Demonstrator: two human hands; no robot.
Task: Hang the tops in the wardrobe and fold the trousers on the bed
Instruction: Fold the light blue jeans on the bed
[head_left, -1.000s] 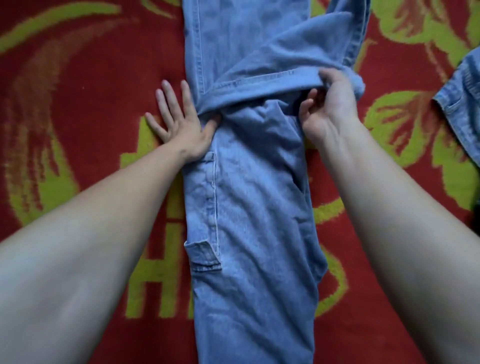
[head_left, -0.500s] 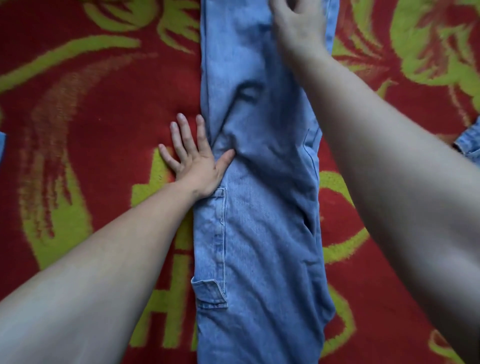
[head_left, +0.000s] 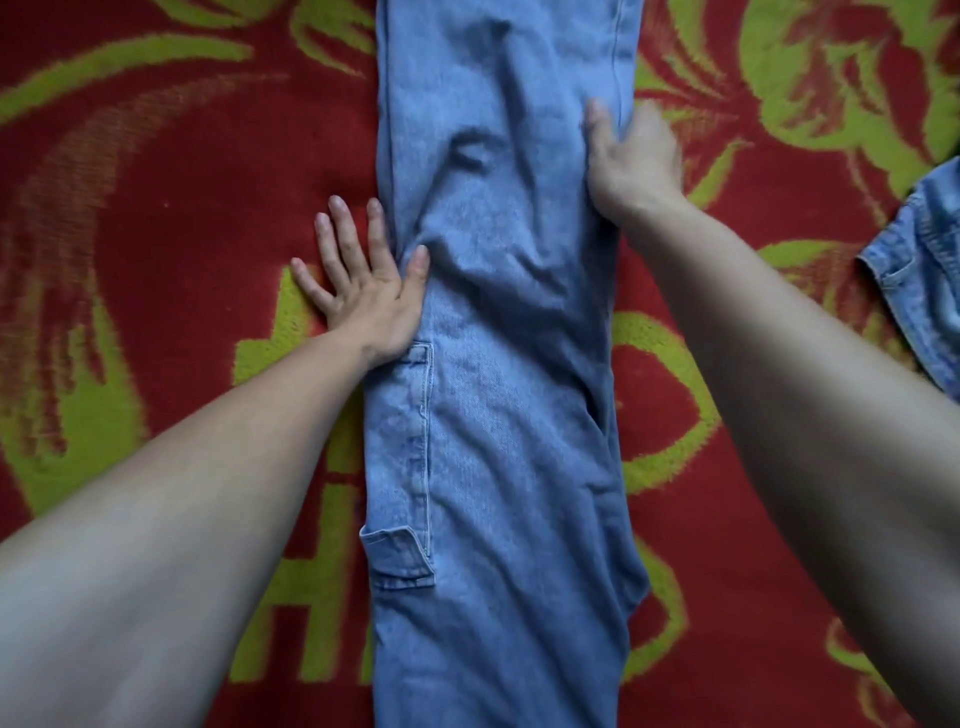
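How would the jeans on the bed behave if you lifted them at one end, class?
The jeans would probably sag and unfold: creases already ripple between the left hand and right hand. Being thick denim, they likely feel fairly heavy. They seem unlikely to slide on the textured blanket.

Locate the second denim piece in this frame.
In the head view, the second denim piece lies at the right edge on the red-and-green blanket, apart from the jeans, beyond the right forearm.

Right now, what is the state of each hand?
Left hand: open, flat against the left edge of the jeans.
Right hand: blurred, at the right edge; grip cannot be told.
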